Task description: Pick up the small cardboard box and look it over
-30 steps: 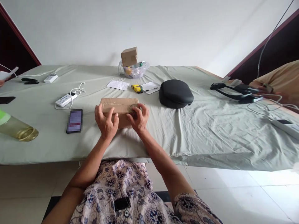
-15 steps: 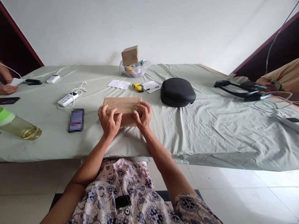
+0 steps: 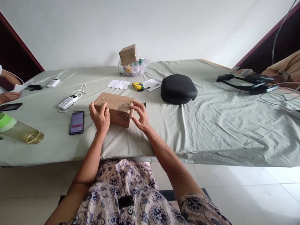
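A brown cardboard box [image 3: 117, 107] lies on the cloth-covered table in front of me, turned at an angle. Dark scribbled lines mark its top and front near the right end. My left hand [image 3: 100, 119] grips the left end, with fingers on the top edge and thumb by the front. At the right corner, my right hand [image 3: 140, 117] holds the box with bent fingers and thumb at its edge. A small dark tip [image 3: 144, 104] shows just behind my right hand; the rest of it is hidden.
Nearby are a phone [image 3: 77, 122], power strip [image 3: 68, 102], black case [image 3: 178, 89], yellow tape measure [image 3: 137, 86] and papers [image 3: 118, 84]. A plastic basket [image 3: 133, 71] bears another box [image 3: 127, 55]. At left lies a bottle [image 3: 21, 129]; another person's hand [image 3: 9, 97] holds paper.
The cardboard box has turned and shifted left, so its scribbled right end now faces partly toward me. Both hands have moved with it, the left one farther left.
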A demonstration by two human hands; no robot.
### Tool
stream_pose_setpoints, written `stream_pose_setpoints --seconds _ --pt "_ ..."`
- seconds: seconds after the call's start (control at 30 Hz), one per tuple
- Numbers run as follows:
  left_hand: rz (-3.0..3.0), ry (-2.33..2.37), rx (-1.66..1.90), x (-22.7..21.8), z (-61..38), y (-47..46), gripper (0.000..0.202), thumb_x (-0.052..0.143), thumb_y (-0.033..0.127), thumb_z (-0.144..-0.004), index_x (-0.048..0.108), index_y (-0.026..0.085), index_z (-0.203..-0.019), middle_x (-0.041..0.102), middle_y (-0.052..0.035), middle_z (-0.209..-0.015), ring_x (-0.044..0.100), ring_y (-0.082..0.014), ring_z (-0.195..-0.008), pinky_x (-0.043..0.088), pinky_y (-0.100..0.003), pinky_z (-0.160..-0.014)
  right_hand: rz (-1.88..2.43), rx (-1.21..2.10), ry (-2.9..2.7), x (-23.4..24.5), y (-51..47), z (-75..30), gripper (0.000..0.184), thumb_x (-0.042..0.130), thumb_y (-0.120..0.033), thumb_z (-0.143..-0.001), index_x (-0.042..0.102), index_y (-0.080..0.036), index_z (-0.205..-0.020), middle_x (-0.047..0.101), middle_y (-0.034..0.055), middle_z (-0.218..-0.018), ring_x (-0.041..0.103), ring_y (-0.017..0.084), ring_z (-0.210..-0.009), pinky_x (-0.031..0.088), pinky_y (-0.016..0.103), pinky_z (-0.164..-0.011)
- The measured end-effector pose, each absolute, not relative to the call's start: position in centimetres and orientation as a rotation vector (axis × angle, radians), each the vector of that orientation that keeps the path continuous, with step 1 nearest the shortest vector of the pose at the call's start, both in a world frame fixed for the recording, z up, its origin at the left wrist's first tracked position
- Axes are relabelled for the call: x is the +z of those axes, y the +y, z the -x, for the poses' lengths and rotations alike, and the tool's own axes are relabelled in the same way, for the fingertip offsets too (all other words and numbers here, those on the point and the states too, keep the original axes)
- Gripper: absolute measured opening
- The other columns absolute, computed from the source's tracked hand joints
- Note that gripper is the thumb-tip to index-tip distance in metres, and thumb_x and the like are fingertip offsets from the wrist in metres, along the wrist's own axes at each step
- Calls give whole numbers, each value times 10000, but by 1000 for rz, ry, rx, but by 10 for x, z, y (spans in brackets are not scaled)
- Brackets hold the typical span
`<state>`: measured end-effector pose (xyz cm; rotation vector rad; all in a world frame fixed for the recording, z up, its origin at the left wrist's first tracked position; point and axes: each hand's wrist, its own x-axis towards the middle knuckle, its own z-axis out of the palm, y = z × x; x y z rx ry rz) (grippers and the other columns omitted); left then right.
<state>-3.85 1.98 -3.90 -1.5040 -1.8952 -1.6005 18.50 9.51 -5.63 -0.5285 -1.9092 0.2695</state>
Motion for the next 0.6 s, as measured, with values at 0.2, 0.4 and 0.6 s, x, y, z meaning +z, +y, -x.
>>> stream_pose_setpoints --seconds 0.2,0.4,0.6 --pt "1736 -1915 -1791 -51 33 15 531 419 501 -1035 537 258 -1493 427 -157 -1604 379 -322 -1535 318 -539 -1270 556 23 -2007 -56 76 -166 388 563 -392 -968 640 -336 -1343 639 100 -1310 628 269 -1133 495 486 -981" --pt "1822 -1813 -1770 -52 23 4 731 457 743 -951 527 232 -1468 366 -185 -1625 355 -350 -1544 332 -518 -1257 606 -165 -1993 -54 72 -163 338 554 -369 -988 687 -391 -1298 662 66 -1266 610 244 -1108 461 447 -986" --pt "1831 -1799 -1725 -47 21 4 750 541 763 -901 523 225 -1424 402 -197 -1562 429 -366 -1475 407 -528 -1194 649 -348 -1966 -54 72 -161 341 554 -296 -1004 704 -415 -1285 665 50 -1244 590 222 -1139 420 405 -1009"
